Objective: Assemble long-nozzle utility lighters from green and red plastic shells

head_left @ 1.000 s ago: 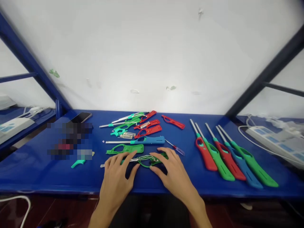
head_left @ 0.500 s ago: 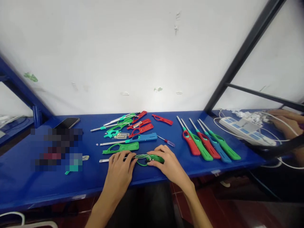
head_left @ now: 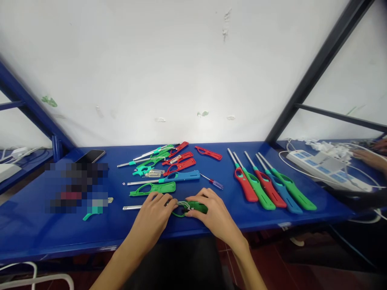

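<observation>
A green long-neck lighter (head_left: 198, 207) lies at the table's front edge, its casing opened so that thin pale wires and a dark part show near the trigger loop. My left hand (head_left: 157, 211) is closed over its front end, and the metal tube (head_left: 131, 208) sticks out to the left. Around the handle end is my right hand (head_left: 213, 209), thumb and fingers closed on the casing. Just beyond my left hand rests a loose green casing half (head_left: 157, 187). A blue lighter (head_left: 181, 176) and a small screwdriver (head_left: 216, 184) lie behind. My fingers hide part of the lighter.
Red casing halves (head_left: 183, 165), clear fuel tanks (head_left: 155, 173) and teal parts (head_left: 141, 170) are piled at the back. Several whole lighters (head_left: 263, 187) lie in a row at right. A phone (head_left: 92, 156) and a blurred patch are at left. Another person's hand (head_left: 370, 159) shows beside a power strip (head_left: 326, 169).
The view has shifted slightly. Both hands keep hold of the green lighter, with my left fingers moved a little along its front end. The other person's hand has moved right.
</observation>
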`<move>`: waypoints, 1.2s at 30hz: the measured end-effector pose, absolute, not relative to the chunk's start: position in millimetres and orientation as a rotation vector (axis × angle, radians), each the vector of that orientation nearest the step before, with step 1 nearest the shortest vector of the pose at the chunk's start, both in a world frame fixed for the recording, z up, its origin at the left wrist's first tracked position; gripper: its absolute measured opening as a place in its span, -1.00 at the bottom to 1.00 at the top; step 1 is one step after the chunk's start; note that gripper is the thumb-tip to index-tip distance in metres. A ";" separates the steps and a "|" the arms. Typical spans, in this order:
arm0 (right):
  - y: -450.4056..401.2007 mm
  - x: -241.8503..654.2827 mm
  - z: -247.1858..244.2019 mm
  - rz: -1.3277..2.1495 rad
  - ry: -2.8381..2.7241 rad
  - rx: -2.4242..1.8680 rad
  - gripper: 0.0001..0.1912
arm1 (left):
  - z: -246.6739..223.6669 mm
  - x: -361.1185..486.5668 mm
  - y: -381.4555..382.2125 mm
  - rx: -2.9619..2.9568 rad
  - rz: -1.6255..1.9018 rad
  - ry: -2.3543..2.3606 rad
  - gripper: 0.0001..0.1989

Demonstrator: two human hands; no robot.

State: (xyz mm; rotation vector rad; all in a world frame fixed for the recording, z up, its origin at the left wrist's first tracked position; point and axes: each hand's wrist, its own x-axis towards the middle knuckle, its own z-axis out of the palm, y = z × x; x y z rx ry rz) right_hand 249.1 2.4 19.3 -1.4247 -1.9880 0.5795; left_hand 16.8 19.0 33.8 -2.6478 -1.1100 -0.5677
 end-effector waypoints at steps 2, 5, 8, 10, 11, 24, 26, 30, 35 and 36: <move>1.8 248.7 19.5 0.569 -1.991 -1.419 -0.70 | 30.7 17.7 18.8 -2.626 -0.626 -1.127 -0.69; 0.2 247.9 19.2 0.550 -1.997 -1.408 -0.70 | 27.0 14.3 19.9 -2.571 -0.748 -1.220 -0.72; -1.7 247.4 18.0 0.524 -1.992 -1.407 -0.83 | 30.6 -8.1 19.0 -2.428 -0.903 -1.421 -0.71; -2.7 247.5 16.1 0.503 -1.985 -1.413 -0.88 | 35.7 -36.0 14.9 -2.261 -0.992 -1.605 -0.70; -3.1 247.7 14.7 0.493 -1.983 -1.415 -0.89 | 37.6 -52.7 11.6 -2.163 -1.021 -1.701 -0.70; -3.7 246.3 6.4 0.365 -2.016 -1.384 -0.80 | 19.1 -144.8 -16.5 -1.957 -1.161 -2.191 -0.66; -4.3 244.6 8.7 0.356 -2.028 -1.389 -0.82 | 26.7 -126.7 -15.1 -2.038 -1.274 -2.076 -0.68; -5.6 242.0 12.6 0.346 -2.031 -1.412 -0.86 | 38.6 -74.9 -5.3 -2.279 -1.446 -1.780 -0.81; -5.7 242.5 14.4 0.375 -2.038 -1.409 -0.88 | 37.4 -13.2 13.1 -2.626 -1.499 -1.460 -0.75; -5.4 242.8 14.5 0.383 -2.038 -1.405 -0.89 | 35.5 -5.2 15.5 -2.658 -1.506 -1.425 -0.74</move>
